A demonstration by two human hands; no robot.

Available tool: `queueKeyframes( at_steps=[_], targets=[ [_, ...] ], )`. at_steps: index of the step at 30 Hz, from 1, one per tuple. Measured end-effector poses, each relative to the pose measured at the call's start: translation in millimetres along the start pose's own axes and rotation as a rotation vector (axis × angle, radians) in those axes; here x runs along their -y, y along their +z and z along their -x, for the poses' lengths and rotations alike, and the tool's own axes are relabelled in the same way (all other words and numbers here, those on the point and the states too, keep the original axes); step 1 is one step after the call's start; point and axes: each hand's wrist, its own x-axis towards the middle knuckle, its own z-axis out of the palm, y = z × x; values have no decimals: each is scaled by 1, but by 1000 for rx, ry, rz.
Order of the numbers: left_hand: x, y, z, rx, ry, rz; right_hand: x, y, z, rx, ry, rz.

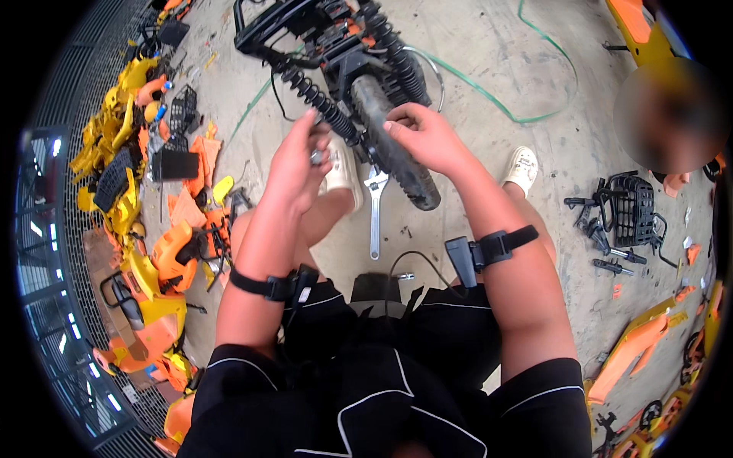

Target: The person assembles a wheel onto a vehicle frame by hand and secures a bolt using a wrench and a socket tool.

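Observation:
A wheel with a black knobbly tyre (382,141) points toward me, between two black coil-spring shock absorbers (309,88) of a vehicle frame. My left hand (300,160) is beside the left shock absorber, its fingers curled around a small silver metal piece (316,157), partly hidden. On the tyre's right side rests my right hand (429,137), its fingers bent and thumb against the rubber; the fingertips are partly hidden. A silver adjustable wrench (375,221) lies on the floor below the wheel, its jaw end beside the tyre.
Yellow and orange plastic body parts (126,153) are heaped along the left. A black basket (634,206) and metal parts lie at the right, near another person (672,118). A green hose (489,88) crosses the concrete floor. A short silver fitting (405,276) is near my seat.

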Motion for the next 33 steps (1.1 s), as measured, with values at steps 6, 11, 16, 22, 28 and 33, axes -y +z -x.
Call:
queueKeyframes(
  at_steps=[6,11,16,22,28,33],
  targets=[
    [32,24,-34,22,-104,192,10,12,19,33,-69,-124],
    [37,43,-51,81,-229,313,6,19,20,-57,-221,93],
    [31,53,-59,153,-289,341,19,11,11,-102,-367,243],
    [29,57,-81,323,-272,235,6,11,3,-127,-349,299],
    [20,62,-87,427,-306,202,-2,13,-3,-333,-383,213],
    [17,65,-95,293,-267,189,-7,-15,-5,-538,-66,114]
  ],
)
